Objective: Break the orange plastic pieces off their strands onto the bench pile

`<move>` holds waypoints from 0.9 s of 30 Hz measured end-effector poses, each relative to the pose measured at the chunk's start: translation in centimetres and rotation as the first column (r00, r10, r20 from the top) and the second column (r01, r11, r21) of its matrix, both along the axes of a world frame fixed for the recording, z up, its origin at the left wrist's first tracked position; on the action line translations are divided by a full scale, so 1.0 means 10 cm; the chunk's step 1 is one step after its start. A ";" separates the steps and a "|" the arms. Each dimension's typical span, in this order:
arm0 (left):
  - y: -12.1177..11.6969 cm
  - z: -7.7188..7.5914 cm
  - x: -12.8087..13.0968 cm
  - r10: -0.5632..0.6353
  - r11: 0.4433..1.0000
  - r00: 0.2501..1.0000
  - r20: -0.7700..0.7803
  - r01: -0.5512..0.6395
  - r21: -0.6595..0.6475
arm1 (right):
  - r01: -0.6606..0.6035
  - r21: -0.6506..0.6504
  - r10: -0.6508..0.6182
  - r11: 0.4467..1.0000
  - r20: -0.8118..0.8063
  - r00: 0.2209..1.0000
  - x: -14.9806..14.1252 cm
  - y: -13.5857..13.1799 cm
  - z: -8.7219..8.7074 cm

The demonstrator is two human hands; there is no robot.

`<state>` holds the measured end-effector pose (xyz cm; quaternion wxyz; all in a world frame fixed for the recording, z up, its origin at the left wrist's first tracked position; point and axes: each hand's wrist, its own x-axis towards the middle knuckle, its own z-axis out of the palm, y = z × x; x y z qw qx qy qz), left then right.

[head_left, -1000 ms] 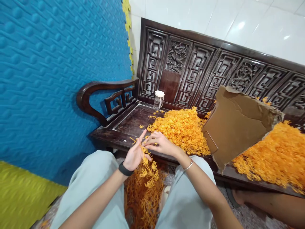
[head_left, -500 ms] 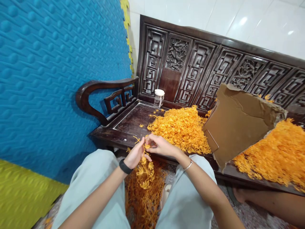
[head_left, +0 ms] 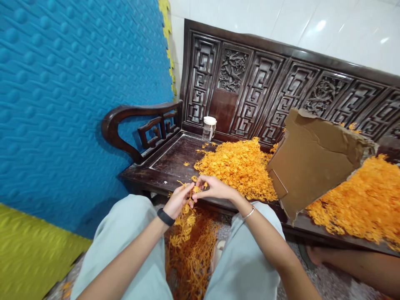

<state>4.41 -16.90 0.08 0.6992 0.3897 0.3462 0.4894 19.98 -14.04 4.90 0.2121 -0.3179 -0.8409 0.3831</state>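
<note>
My left hand (head_left: pixel 176 204), with a black band at the wrist, is closed round an orange plastic flower sprig (head_left: pixel 185 227) whose lower part hangs between my knees. My right hand (head_left: pixel 215 187), wearing a thin bangle, meets it at the sprig's upper end. Its thumb and forefinger pinch a small orange flower (head_left: pixel 196 189) there. Whether that flower is still joined to the stem, I cannot tell. Just beyond my hands, a heap of loose orange flowers (head_left: pixel 237 166) lies on the dark wooden bench (head_left: pixel 175 156). Below, a tangle of orange stems (head_left: pixel 195 266) sits between my legs.
A torn cardboard sheet (head_left: pixel 318 162) leans between the near heap and a second orange flower heap (head_left: pixel 359 204) at right. A clear jar with a white lid (head_left: pixel 208 128) stands against the carved backrest. Another person's leg (head_left: pixel 353 264) shows at lower right.
The hanging sprig has swung left, and my left hand has turned slightly. My right fingers have shifted a little to the right along its upper end, pinching a flower.
</note>
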 end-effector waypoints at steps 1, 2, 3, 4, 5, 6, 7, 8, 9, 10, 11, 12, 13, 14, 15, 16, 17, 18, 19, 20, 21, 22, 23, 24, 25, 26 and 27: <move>-0.01 0.01 0.00 0.003 1.000 1.000 -0.001 -0.003 0.008 | 0.021 -0.014 -0.021 1.000 -0.004 1.000 -0.01 0.00 0.00; -0.01 0.02 0.00 0.005 1.000 1.000 -0.002 -0.005 0.015 | 0.040 -0.021 -0.040 0.999 -0.007 0.999 -0.01 0.00 -0.01; -0.02 0.03 0.00 0.005 1.000 1.000 -0.003 -0.005 0.023 | 0.055 -0.025 -0.055 0.998 -0.009 0.998 -0.02 0.00 -0.01; -0.02 0.03 0.01 0.004 1.000 1.000 -0.004 -0.004 0.030 | 0.066 -0.025 -0.066 0.998 -0.009 0.998 -0.01 0.01 -0.01; -0.03 0.04 0.01 0.005 0.999 1.000 -0.005 -0.005 0.038 | 0.076 -0.021 -0.077 0.997 -0.010 0.997 -0.01 0.02 -0.01; -0.03 0.04 0.01 0.009 0.999 1.000 -0.005 -0.008 0.046 | 0.089 -0.018 -0.089 0.996 -0.016 0.996 -0.01 0.03 -0.01; -0.03 0.04 0.01 0.014 0.999 1.000 -0.003 -0.014 0.053 | 0.103 -0.019 -0.104 0.994 -0.026 0.994 0.00 0.04 -0.01; -0.03 0.04 0.02 0.020 0.998 1.000 0.001 -0.020 0.058 | 0.119 -0.023 -0.120 0.993 -0.038 0.992 0.01 0.06 -0.02; -0.04 0.04 0.02 0.026 0.998 1.000 0.007 -0.027 0.061 | 0.135 -0.028 -0.136 0.990 -0.046 0.990 0.01 0.07 -0.02; -0.04 0.04 0.03 0.033 0.998 0.999 0.015 -0.034 0.060 | 0.148 -0.033 -0.149 0.988 -0.046 0.988 0.02 0.09 -0.03; -0.04 0.04 0.03 0.039 0.998 0.999 0.025 -0.040 0.056 | 0.155 -0.033 -0.156 0.987 -0.033 0.987 0.02 0.10 -0.04; -0.04 0.04 0.04 0.043 0.998 0.998 0.037 -0.045 0.049 | 0.157 -0.025 -0.157 0.987 -0.006 0.988 0.02 0.11 -0.05; -0.04 0.04 0.04 0.044 0.998 0.998 0.050 -0.046 0.039 | 0.156 -0.007 -0.156 0.988 0.029 0.987 0.03 0.12 -0.06; -0.03 0.04 0.05 0.040 0.999 0.997 0.065 -0.042 0.027 | 0.158 0.021 -0.159 0.987 0.064 0.985 0.03 0.13 -0.07; -0.03 0.04 0.05 0.030 0.999 0.996 0.080 -0.032 0.015 | 0.160 0.052 -0.165 0.986 0.093 0.982 0.03 0.14 -0.08; -0.03 0.04 0.06 0.015 1.000 0.996 0.093 -0.015 0.000 | 0.163 0.083 -0.172 0.983 0.115 0.978 0.03 0.14 -0.08; -0.03 0.03 0.06 -0.005 1.000 0.994 0.105 0.006 -0.016 | 0.165 0.114 -0.179 0.980 0.131 0.975 0.03 0.14 -0.08; -0.02 0.03 0.06 -0.025 0.999 0.993 0.115 0.029 -0.033 | 0.164 0.142 -0.184 0.976 0.139 0.973 0.03 0.14 -0.08; -0.02 0.02 0.06 -0.045 0.997 0.991 0.123 0.052 -0.050 | 0.158 0.165 -0.182 0.974 0.143 0.973 0.03 0.13 -0.07; -0.02 0.01 0.06 -0.061 0.995 0.990 0.131 0.070 -0.066 | 0.144 0.182 -0.172 0.973 0.146 0.974 0.04 0.12 -0.05; -0.01 0.00 0.06 -0.074 0.993 0.988 0.137 0.085 -0.079 | 0.126 0.190 -0.155 0.974 0.151 0.976 0.04 0.11 -0.03; -0.02 0.00 0.06 -0.086 0.991 0.986 0.142 0.099 -0.090 | 0.106 0.190 -0.137 0.976 0.154 0.979 0.05 0.10 -0.01; -0.02 0.00 0.06 -0.098 0.989 0.985 0.145 0.113 -0.098 | 0.088 0.180 -0.117 0.980 0.156 0.981 0.06 0.09 0.01; -0.03 -0.01 0.06 -0.109 0.987 0.983 0.147 0.125 -0.104 | 0.074 0.166 -0.101 0.983 0.154 0.983 0.06 0.08 0.03; -0.04 0.00 0.07 -0.119 0.985 0.982 0.148 0.136 -0.110 | 0.069 0.157 -0.093 0.985 0.151 0.984 0.07 0.07 0.04; -0.04 0.00 0.07 -0.126 0.983 0.981 0.149 0.143 -0.115 | 0.074 0.157 -0.097 0.985 0.145 0.985 0.06 0.06 0.05; -0.05 0.01 0.07 -0.126 0.982 0.980 0.151 0.145 -0.120 | 0.091 0.172 -0.116 0.981 0.140 0.983 0.06 0.05 0.05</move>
